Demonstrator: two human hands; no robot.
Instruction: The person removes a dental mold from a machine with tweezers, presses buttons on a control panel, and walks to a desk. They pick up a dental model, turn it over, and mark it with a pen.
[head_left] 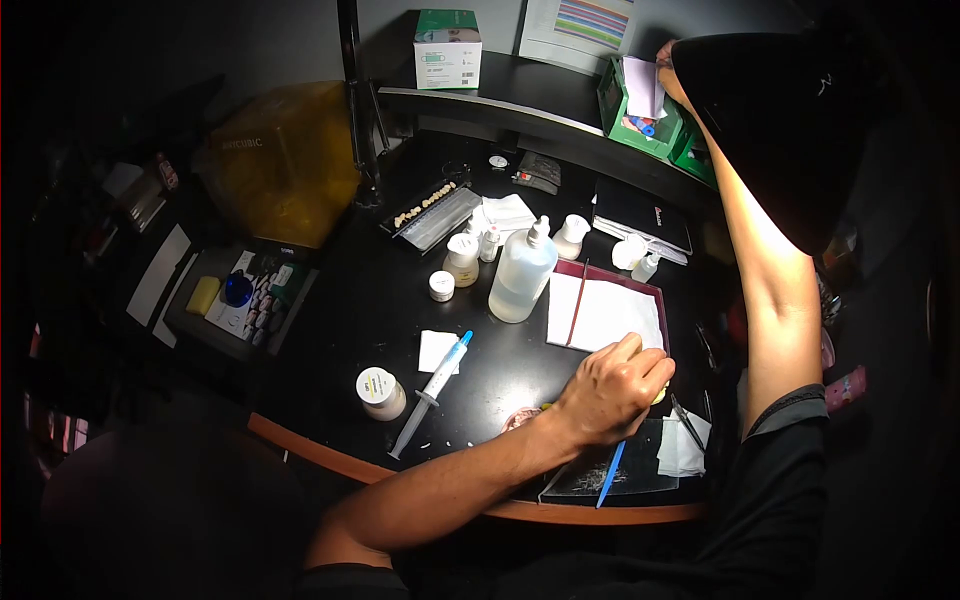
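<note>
My left hand (620, 385) is closed in a loose fist over the right part of the desk. A small yellow bit (659, 396) shows at its far edge; what the fingers hold is hidden. Below it, a blue stick-like tool (611, 474) lies across a dark pad (570, 487) with pale scrapings. My right arm stretches up to the shelf, where my right hand (665, 58), largely covered by a black lamp hood (770, 120), is beside a green bin (612, 103). A pale paper (643, 88) and small coloured items stick out of that bin.
A large clear bottle (522, 280) stands mid-desk among small white jars. A blue-tipped syringe (430, 395) and a lidded jar (380, 393) are front left. White tissue lies in a maroon tray (661, 300) under a thin brush (578, 305). Tweezers (687, 422) rest on tissue.
</note>
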